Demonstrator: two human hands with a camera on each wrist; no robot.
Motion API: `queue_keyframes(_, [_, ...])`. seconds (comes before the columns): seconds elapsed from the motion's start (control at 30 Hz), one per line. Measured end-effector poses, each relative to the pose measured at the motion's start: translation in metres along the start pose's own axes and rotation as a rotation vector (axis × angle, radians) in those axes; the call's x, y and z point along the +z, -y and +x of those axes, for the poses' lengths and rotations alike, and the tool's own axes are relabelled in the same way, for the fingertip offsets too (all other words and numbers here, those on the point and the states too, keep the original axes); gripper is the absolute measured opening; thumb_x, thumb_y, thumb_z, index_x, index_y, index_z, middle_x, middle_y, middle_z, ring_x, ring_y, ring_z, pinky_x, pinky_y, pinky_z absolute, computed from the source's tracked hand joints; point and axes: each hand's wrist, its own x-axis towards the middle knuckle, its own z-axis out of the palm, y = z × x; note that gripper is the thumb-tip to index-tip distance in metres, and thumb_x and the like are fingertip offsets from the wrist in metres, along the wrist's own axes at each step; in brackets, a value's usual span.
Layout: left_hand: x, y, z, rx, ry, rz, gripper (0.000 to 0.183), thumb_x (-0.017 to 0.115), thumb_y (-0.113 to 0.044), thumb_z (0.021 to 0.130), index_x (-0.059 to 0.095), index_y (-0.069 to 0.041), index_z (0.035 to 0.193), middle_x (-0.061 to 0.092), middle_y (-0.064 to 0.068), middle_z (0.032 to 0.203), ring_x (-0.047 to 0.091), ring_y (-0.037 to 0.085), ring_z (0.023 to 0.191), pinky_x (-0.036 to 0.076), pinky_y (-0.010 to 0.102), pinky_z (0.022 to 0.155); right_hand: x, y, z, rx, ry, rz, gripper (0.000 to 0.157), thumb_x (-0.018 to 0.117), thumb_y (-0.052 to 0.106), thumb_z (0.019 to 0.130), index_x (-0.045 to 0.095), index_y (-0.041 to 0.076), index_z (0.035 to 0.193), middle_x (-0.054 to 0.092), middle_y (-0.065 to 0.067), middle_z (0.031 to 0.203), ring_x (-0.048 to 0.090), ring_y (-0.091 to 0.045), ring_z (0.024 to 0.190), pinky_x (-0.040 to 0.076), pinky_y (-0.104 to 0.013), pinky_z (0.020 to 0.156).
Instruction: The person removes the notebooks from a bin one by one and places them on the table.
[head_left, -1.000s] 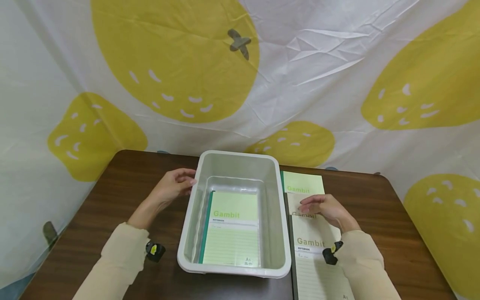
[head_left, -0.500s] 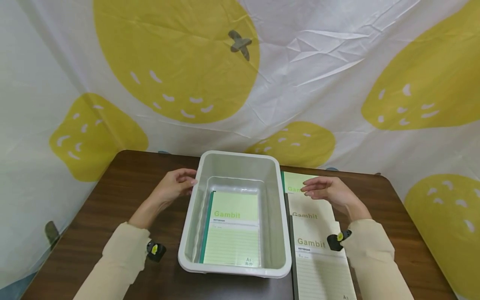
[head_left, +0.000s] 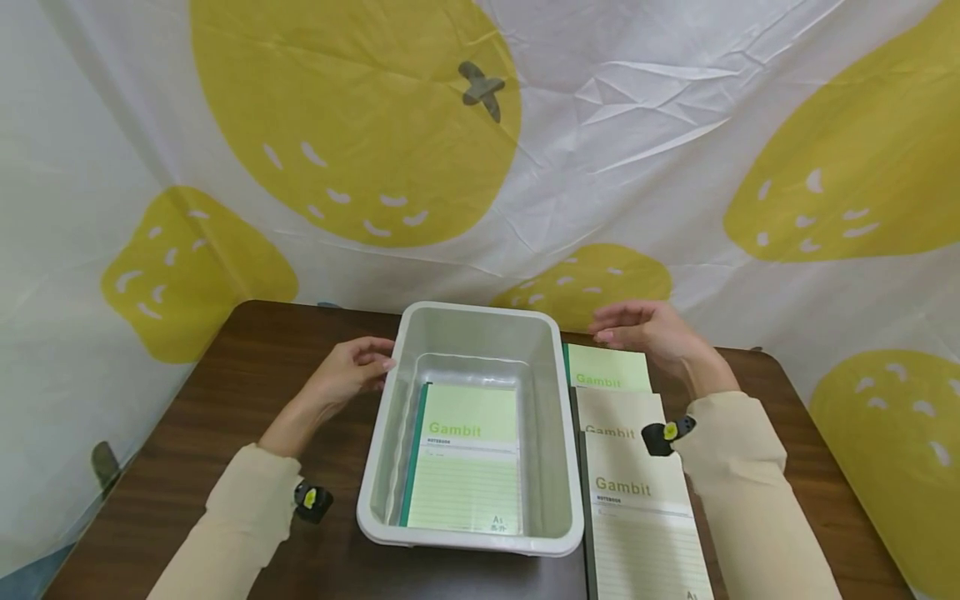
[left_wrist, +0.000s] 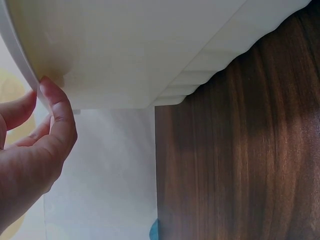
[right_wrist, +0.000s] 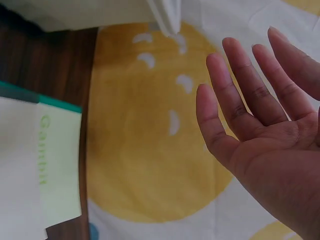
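Observation:
A pale grey plastic tub stands mid-table with a green-covered Gambit notebook lying flat on its floor. At the tub's left rim, my left hand pinches the edge; in the left wrist view one bent finger lies against the wall under the lip, with the thumb opposite. Over the table's far edge hovers my right hand, holding nothing, its fingers loosely spread in the right wrist view. Below and nearer lie three overlapping notebooks: a green one at the back, then two beige ones.
The overlapping notebooks run along the tub's right side on the dark wooden table. Behind the table hangs a white cloth printed with yellow fruit. A black wrist camera sits at the left cuff.
My right hand has moved away from me, from over the beige notebooks to beyond the green one, uncovering their covers. The left hand stays at the tub's rim.

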Motion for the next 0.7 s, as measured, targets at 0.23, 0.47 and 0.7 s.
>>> queue_keyframes(0.23, [0.0,-0.002,0.0,-0.001,0.001,0.017,0.037,0.054,-0.002,0.09,0.044,0.011,0.123,0.057,0.025,0.105,0.057,0.018,0.078,0.051,0.037,0.077,0.018,0.028,0.015,-0.009,-0.028,-0.046,0.03,0.062,-0.004,0.082,0.057,-0.001,0.111,0.067,-0.004,0.095,0.062,-0.014,0.088,0.049,-0.029,0.08])
queue_keyframes(0.47, [0.0,-0.003,0.002,-0.009,0.0,0.009,0.037,0.055,-0.002,0.09,0.044,0.011,0.123,0.056,0.025,0.106,0.057,0.019,0.078,0.051,0.033,0.075,0.044,0.039,0.034,-0.01,-0.017,-0.058,0.036,0.061,-0.004,0.083,0.053,-0.009,0.117,0.066,-0.001,0.092,0.062,-0.014,0.086,0.049,-0.029,0.078])
queue_keyframes(0.7, [0.0,-0.001,0.003,-0.011,-0.004,0.002,0.037,0.055,-0.002,0.09,0.044,0.011,0.123,0.057,0.024,0.104,0.058,0.018,0.078,0.052,0.03,0.073,0.082,0.03,0.058,-0.013,0.055,-0.016,0.035,0.061,-0.005,0.082,0.053,-0.012,0.116,0.066,-0.012,0.099,0.061,-0.024,0.091,0.049,-0.036,0.078])
